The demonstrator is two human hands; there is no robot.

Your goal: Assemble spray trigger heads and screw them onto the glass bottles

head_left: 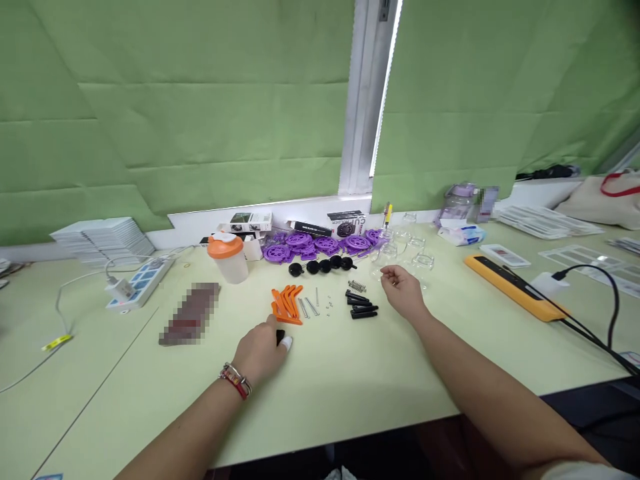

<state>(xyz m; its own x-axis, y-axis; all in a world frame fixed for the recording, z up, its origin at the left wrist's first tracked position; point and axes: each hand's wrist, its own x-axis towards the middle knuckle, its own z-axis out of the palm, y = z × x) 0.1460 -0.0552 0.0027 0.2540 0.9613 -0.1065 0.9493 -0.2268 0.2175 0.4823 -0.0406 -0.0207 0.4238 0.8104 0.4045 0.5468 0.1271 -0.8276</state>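
A pale green table [350, 393] bears a heap of purple discs [299, 240] along its back edge. The right hand [403, 291] is beside some clear cups [424, 261], fingers curled inward — whether they grip anything, I cannot tell. The left hand [259, 351] is just in front of the orange strips [286, 303]. Black tubes [364, 308] lie near the right hand. A small black piece [281, 337] is clamped between left thumb and forefinger — close to the strips. Silver screws [312, 307] lie beside those strips.
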